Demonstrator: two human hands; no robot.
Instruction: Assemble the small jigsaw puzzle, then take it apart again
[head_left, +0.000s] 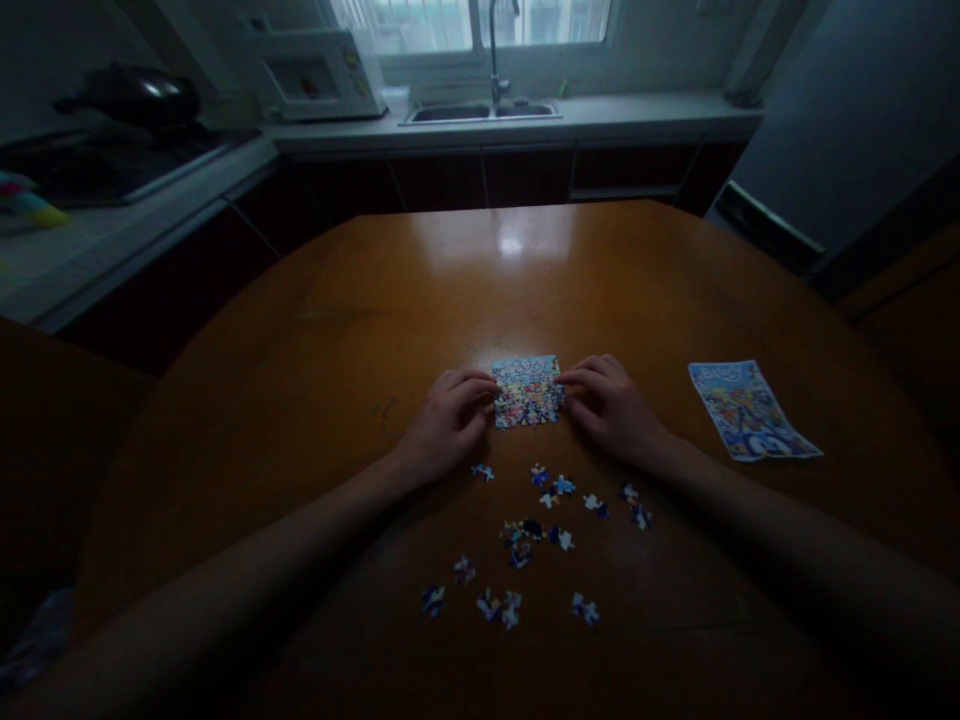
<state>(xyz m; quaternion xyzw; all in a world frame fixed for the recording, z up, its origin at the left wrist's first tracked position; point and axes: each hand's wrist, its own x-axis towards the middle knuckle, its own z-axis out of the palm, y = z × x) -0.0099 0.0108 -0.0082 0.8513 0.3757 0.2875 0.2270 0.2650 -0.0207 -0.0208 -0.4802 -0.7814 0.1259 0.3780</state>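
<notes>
A partly assembled jigsaw puzzle (527, 392) lies flat on the wooden table, its upper rows light blue and the rest many-coloured. My left hand (448, 420) grips its left edge with thumb and fingers. At the right edge, my right hand (611, 405) holds the puzzle in the same way, fingertips against the border. Nearer to me are several loose jigsaw pieces, among them a light blue piece (564, 485), a dark blue piece (433, 600) and a pale piece (511, 610). Some lie picture side down, showing white backs.
A creased picture sheet (746, 410) lies right of my right hand on the table (337, 300). Beyond the table's far edge are a counter with a sink (450, 114), a faucet (494, 60) and a microwave (319, 75). A dark wok (139, 95) sits on the stove at left.
</notes>
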